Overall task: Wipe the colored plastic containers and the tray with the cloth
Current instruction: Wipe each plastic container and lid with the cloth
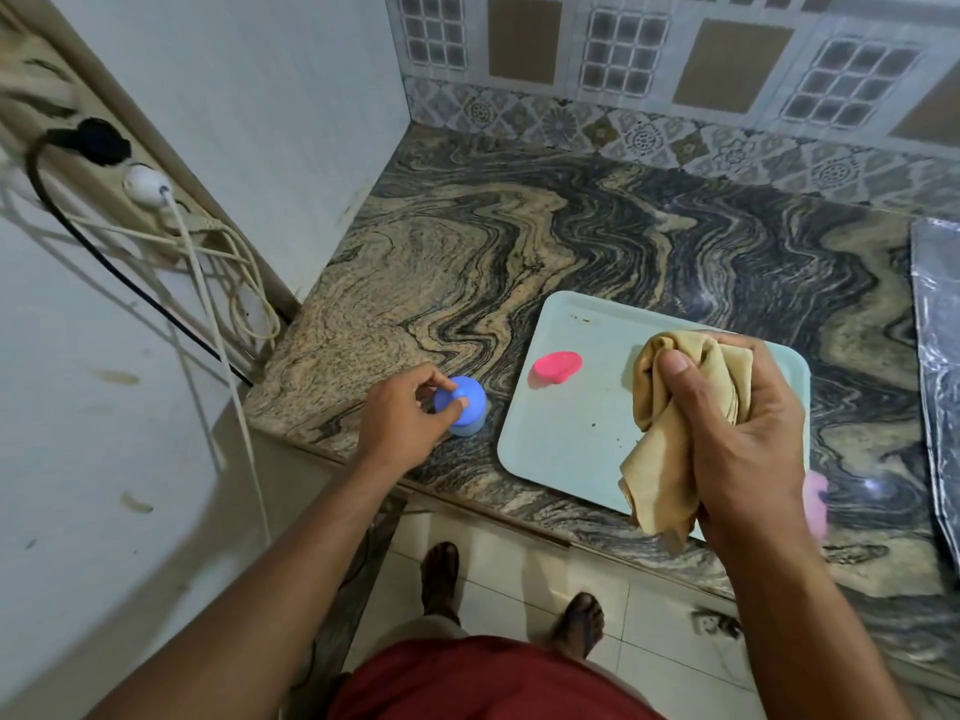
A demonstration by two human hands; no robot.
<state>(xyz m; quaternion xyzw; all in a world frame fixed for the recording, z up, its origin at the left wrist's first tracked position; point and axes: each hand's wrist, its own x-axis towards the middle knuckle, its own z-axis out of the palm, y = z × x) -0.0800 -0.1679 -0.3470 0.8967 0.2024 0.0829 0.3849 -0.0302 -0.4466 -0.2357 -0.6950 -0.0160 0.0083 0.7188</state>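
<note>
Now the blue container (pixel 464 407) stands on the veined stone counter (pixel 519 241) near its front edge, just left of the pale tray (pixel 571 423); the left hand (pixel 402 418) pinches its domed lid. Bunched tan cloth (pixel 670 423) is gripped in the right hand (pixel 737 439) over the tray's front right corner. A pink lid (pixel 555 367) lies on the crumb-specked tray; a pink container (pixel 814 504) peeks out behind the right hand.

At lower right a soft, creased tan cloth (pixel 675 423) hangs over a smooth matt pale plastic tray (pixel 566 407) on the glossy veined stone counter (pixel 519 226).
</note>
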